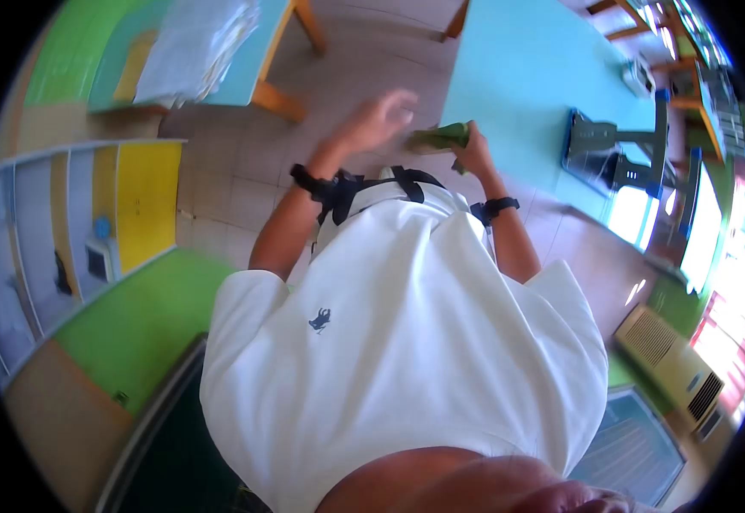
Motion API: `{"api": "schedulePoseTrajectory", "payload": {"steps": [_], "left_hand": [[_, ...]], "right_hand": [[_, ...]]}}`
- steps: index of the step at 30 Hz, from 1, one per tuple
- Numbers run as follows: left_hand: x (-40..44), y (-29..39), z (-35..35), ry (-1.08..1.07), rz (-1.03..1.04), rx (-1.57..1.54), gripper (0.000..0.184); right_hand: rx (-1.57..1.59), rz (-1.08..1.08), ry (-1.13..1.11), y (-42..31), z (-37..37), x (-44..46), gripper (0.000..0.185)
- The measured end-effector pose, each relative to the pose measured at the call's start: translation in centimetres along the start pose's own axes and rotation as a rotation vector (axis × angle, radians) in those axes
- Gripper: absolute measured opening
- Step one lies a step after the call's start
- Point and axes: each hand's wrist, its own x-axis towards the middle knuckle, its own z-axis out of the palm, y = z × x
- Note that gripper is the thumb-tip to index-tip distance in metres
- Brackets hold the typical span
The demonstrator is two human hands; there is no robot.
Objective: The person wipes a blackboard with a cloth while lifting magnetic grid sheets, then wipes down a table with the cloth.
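Note:
My right hand (pixel 475 152) is closed around a green, folded, cloth-like piece (pixel 441 137), held in front of my waist near the edge of the light-blue table. Part of the green piece hangs below the fingers, and its left end is smeared by motion. To the left of it, my left hand (pixel 378 121) is raised with the fingers stretched forward and nothing in it. That hand is slightly blurred and apart from the green piece. Black bands are on both wrists.
The light-blue table (pixel 518 77) stands ahead to the right, bearing a black stand-like device (pixel 612 145). Ahead on the left, another table (pixel 120 64) carries a stack of papers (pixel 197 51). A yellow-doored cabinet (pixel 148 205) lines the left wall. Tiled floor (pixel 218 192) lies between.

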Motion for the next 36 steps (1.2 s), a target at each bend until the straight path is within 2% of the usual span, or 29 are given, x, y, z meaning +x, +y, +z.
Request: {"api": "schedulePoseTrajectory", "payload": {"steps": [1,3,5,7,9,11,13,15,17,19,20,22,23,25,27,29,31,33,34,36], "left_hand": [[2.1,4.4,-2.2,0.024,0.096,-0.109,0.03],[5.0,11.5,-6.9,0.076,0.268,-0.283,0.026],[6.7,17.5,-10.8,0.139,0.518,-0.284,0.026],[7.7,22.5,-13.5,0.161,0.778,-0.203,0.025],[9.5,25.9,-14.5,0.108,1.005,-0.118,0.025],[10.3,27.9,-14.9,0.036,1.175,-0.049,0.025],[11.8,28.8,-14.7,-0.026,1.292,-0.014,0.024],[14.1,29.2,-14.7,-0.09,1.371,-0.015,0.024],[15.3,29.2,-14.8,-0.138,1.425,-0.026,0.024],[16.8,29.2,-15.0,-0.177,1.474,-0.039,0.023],[17.8,29.4,-14.9,-0.204,1.487,-0.046,0.023],[19.8,28.5,-15.6,-0.244,1.532,-0.09,0.023],[20.9,28.1,-15.7,-0.261,1.559,-0.12,0.023],[23.5,27.6,-15.7,-0.312,1.614,-0.186,0.023],[26.0,27.6,-15.2,-0.354,1.648,-0.208,0.022],[27.7,26.9,-15.2,-0.386,1.655,-0.203,0.022],[28.7,27.5,-14.4,-0.408,1.683,-0.207,0.022],[29.2,27.8,-13.8,-0.405,1.697,-0.231,0.022],[29.6,28.3,-13.0,-0.406,1.712,-0.252,0.022],[30.4,28.6,-12.1,-0.396,1.728,-0.293,0.021]], "right_hand": [[-0.062,0.128,0.11,3.2,-0.3,0.3,0.034],[0.147,0.277,0.334,8.7,-0.6,0.8,0.025],[0.248,0.252,0.518,10.9,-1.0,1.2,0.021],[0.41,0.311,0.476,10.4,-0.4,1.1,0.022],[0.249,0.171,0.264,11.4,3.8,2.2,0.026],[0.167,-0.079,0.279,13.6,5.7,3.0,0.031],[-0.25,-0.183,0.23,16.1,8.8,2.9,0.032],[-0.216,-0.025,0.01,13.5,5.6,3.4,0.035],[-0.194,0.029,0.031,13.0,4.1,2.6,0.036],[-0.289,0.319,0.281,14.6,3.2,2.1,0.042],[-0.281,0.337,0.301,15.2,2.3,1.5,0.042],[-0.273,0.626,0.242,16.4,1.0,0.2,0.055],[-0.273,0.664,0.277,16.4,0.8,-0.3,0.055],[-0.178,0.703,0.238,15.4,1.1,-0.6,0.062],[-0.231,0.703,0.277,15.3,2.6,0.6,0.062],[-0.064,0.564,0.244,12.6,5.0,2.6,0.062],[0.001,0.522,0.177,8.8,5.4,4.2,0.065],[-0.047,0.376,0.196,8.1,6.1,5.0,0.066],[0.003,0.404,0.131,7.6,5.0,5.1,0.066],[0.017,0.484,0.178,7.1,2.7,3.2,0.068]]}}
